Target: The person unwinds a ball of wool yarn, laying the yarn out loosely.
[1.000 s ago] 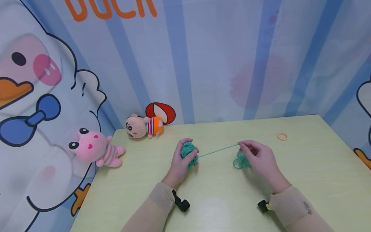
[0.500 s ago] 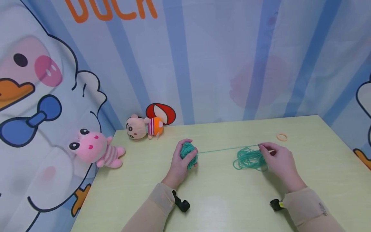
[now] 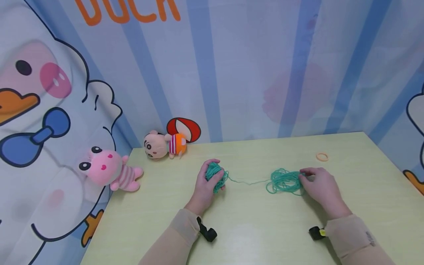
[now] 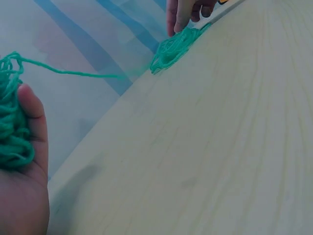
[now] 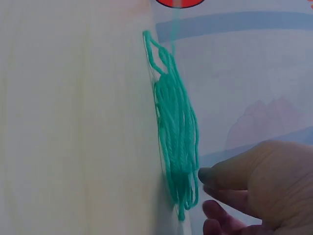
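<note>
My left hand [image 3: 202, 186] grips a ball of green yarn [image 3: 213, 173], thumb across its near side. From it a slack strand [image 3: 248, 183] runs right to a loose bundle of looped green yarn [image 3: 285, 180] lying on the table. At that bundle's right end is my right hand [image 3: 322, 187], thumb and forefinger slightly parted at the outer loops. In the right wrist view, the right hand's fingertips [image 5: 205, 175] are beside the looped yarn, with no strand seen pinched between them. The left wrist view shows the yarn ball [image 4: 12, 122] against the left palm.
An orange ring [image 3: 322, 157] lies at the back right of the pale table [image 3: 251, 228]. A pink plush toy [image 3: 110, 169] is at the left edge, and a plush in an orange and striped outfit [image 3: 165, 144] lies at the back left. A printed curtain [image 3: 245, 73] hangs behind.
My right hand has moved right, then lowered to the bundle's right end. The strand between the hands, taut before, now hangs slack. My left hand stays in place with the ball.
</note>
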Motion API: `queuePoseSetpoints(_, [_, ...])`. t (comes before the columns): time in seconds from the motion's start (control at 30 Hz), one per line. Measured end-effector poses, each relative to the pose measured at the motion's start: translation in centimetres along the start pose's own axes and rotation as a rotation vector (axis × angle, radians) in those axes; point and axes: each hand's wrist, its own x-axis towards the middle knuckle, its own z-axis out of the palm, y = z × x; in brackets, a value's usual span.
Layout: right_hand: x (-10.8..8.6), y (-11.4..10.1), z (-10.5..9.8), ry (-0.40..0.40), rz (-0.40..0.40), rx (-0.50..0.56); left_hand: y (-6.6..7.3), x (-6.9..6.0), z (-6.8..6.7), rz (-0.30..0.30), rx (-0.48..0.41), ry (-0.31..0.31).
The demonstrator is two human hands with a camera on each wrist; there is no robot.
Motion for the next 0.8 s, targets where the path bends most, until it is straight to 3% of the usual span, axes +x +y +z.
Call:
queuePoseSetpoints(0.2, [-0.5,-3.2,1.3,0.143,-0.177,0.124,0.0,0.0,0.0,0.013,-0.041,-0.018])
queuePoseSetpoints(0.33, [-1.1,-6.1,3.1,0.045,-0.309,0.215,0.0,0.0,0.0,0.008,-0.041,-0.024])
queuePoseSetpoints(0.5, [-1.6,-9.9,5.9,-0.112,-0.319,0.264,0.1,0.0,0.1,0.006,-0.013,-0.022])
queuePoseSetpoints(0.63, [-1.6,-12.3,7.8,-0.167,-0.335,0.257,0.1,0.0,0.0,0.003,-0.002,-0.028])
queuePoseSetpoints(0.8, [-1.6,-13.9,9.0,-0.16,-0.393,0.231,0.0,-0.1,0.2,0.008,-0.011,-0.045])
